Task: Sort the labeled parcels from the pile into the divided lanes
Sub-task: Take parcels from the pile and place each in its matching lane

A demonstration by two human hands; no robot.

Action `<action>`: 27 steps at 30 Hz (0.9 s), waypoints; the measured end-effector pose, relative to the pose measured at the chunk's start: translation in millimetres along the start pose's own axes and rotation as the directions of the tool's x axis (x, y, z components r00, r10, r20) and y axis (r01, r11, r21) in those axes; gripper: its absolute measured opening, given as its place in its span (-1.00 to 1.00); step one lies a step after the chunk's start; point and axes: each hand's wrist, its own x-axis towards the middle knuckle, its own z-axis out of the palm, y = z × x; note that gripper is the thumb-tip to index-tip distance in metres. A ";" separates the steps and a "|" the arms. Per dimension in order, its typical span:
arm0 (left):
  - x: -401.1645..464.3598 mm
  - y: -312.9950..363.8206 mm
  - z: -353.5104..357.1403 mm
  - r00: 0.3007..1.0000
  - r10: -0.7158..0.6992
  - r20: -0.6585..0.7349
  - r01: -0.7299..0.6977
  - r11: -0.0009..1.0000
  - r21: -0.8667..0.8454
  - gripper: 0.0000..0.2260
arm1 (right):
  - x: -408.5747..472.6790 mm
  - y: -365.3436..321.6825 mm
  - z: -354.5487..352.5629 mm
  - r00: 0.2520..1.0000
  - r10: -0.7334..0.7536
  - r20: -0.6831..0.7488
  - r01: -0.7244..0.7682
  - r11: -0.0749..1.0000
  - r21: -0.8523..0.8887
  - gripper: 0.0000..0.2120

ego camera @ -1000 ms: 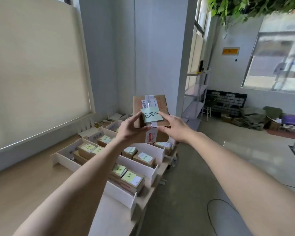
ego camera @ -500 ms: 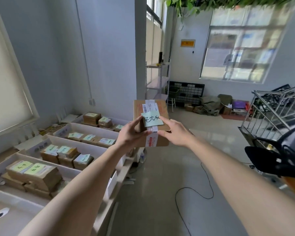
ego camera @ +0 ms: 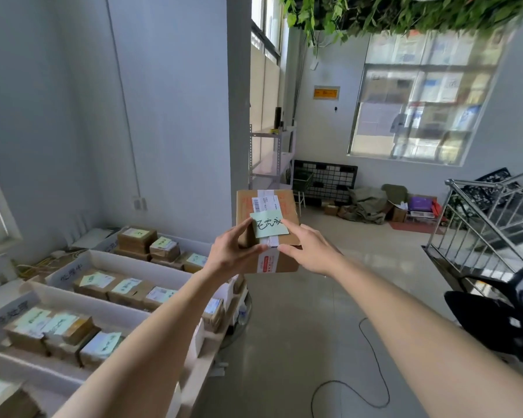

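A brown corrugated cardboard parcel [ego camera: 267, 224], box-shaped with crisp edges, is held out in the air at arm's length, above the floor just past the near end of the lanes. Clear tape runs down its middle over a white barcode label, and a pale green sticky note [ego camera: 269, 227] with handwritten black characters lies on its top face. A red-printed sticker shows on the front side below.

The left hand [ego camera: 234, 256] grips the parcel's left front corner, fingers curled onto the top and thumb pressing across the front face. The right hand [ego camera: 310, 250] holds the right side, fingers bent round the edge with the fingertips on the front.

Lower left, white foam-board lanes [ego camera: 139, 265] with thin upright dividers sit on the counter [ego camera: 206, 366]. Each lane carries a handwritten tag on its end wall and holds rows of smaller cardboard parcels [ego camera: 124, 289], most topped with green or white notes.

Beyond, a glossy tiled floor [ego camera: 314, 312] carries a thin black cable [ego camera: 372, 357] in a loop. A steel stair railing [ego camera: 492, 212] stands at right, and green leaves [ego camera: 390, 13] hang from the ceiling.
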 end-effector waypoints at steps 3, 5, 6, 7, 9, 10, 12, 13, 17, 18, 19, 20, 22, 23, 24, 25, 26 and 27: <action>50.5 -22.6 -4.7 1.000 -0.003 -0.019 0.003 1.000 0.008 -0.27 | 60.4 3.1 4.9 1.000 -0.010 0.013 0.010 1.000 -0.001 -0.31; 81.4 -38.3 -10.5 0.999 -0.005 -0.040 0.005 1.000 0.004 -0.25 | 98.9 3.5 7.4 1.000 -0.027 0.016 0.027 1.000 -0.002 -0.31; 94.6 -44.7 -14.2 0.999 -0.010 -0.044 0.010 1.000 0.005 -0.24 | 116.8 2.6 9.1 0.999 -0.038 0.020 0.038 0.999 -0.002 -0.31; 106.8 -52.9 -17.1 0.999 -0.011 -0.052 0.011 1.000 0.004 -0.24 | 133.1 2.2 11.8 0.998 -0.054 0.023 0.054 0.999 -0.002 -0.31; 126.0 -65.6 -22.2 0.998 -0.019 -0.060 0.020 1.000 0.008 -0.24 | 161.3 1.3 18.3 0.997 -0.071 0.043 0.071 0.997 0.005 -0.31; 134.5 -71.3 -24.4 0.998 -0.029 -0.064 0.030 0.999 0.011 -0.25 | 173.8 1.1 21.5 0.995 -0.080 0.052 0.079 0.997 0.011 -0.31; 151.6 -81.5 -27.7 0.996 -0.040 -0.078 0.041 0.999 0.007 -0.26 | 198.0 2.2 26.5 0.993 -0.095 0.064 0.095 0.995 0.012 -0.32; 160.1 -87.0 -28.9 0.995 -0.043 -0.089 0.043 0.999 0.003 -0.26 | 209.9 3.0 28.6 0.992 -0.105 0.068 0.104 0.995 0.008 -0.32; 191.9 -106.9 -31.5 0.992 -0.049 -0.119 0.054 0.998 0.043 -0.27 | 259.9 11.2 40.8 0.986 -0.141 0.091 0.143 0.990 -0.007 -0.31; 199.9 -111.6 -31.4 0.991 -0.057 -0.122 0.064 0.997 0.054 -0.28 | 272.4 14.0 44.3 0.984 -0.145 0.100 0.146 0.989 -0.007 -0.31; 208.4 -117.0 -30.8 0.990 -0.064 -0.128 0.073 0.995 0.063 -0.28 | 285.5 18.0 48.1 0.983 -0.151 0.107 0.153 0.988 -0.008 -0.31; 217.0 -121.9 -29.9 0.988 -0.075 -0.136 0.085 0.994 0.072 -0.28 | 298.4 21.8 51.6 0.981 -0.160 0.115 0.162 0.987 -0.010 -0.31; 236.2 -132.6 -27.3 0.984 -0.097 -0.151 0.110 0.991 0.080 -0.28 | 325.2 29.3 56.2 0.975 -0.177 0.136 0.179 0.984 -0.005 -0.31; 246.7 -139.0 -25.3 0.981 -0.111 -0.161 0.125 0.989 0.081 -0.27 | 339.7 33.6 58.5 0.971 -0.190 0.145 0.192 0.981 0.001 -0.31; 257.3 -144.9 -23.2 0.977 -0.127 -0.173 0.142 0.987 0.079 -0.27 | 354.3 37.9 60.8 0.967 -0.203 0.153 0.205 0.979 0.005 -0.31; 268.1 -151.8 -20.7 0.972 -0.142 -0.185 0.157 0.985 0.072 -0.26 | 369.9 42.6 63.5 0.963 -0.214 0.162 0.216 0.976 0.010 -0.31; 279.5 -159.1 -18.0 0.968 -0.158 -0.197 0.174 0.983 0.067 -0.26 | 386.2 47.3 66.0 0.959 -0.226 0.171 0.227 0.974 0.015 -0.30; 291.0 -165.9 -15.4 0.962 -0.175 -0.211 0.192 0.979 0.063 -0.26 | 404.1 51.6 68.3 0.954 -0.238 0.182 0.240 0.971 0.015 -0.30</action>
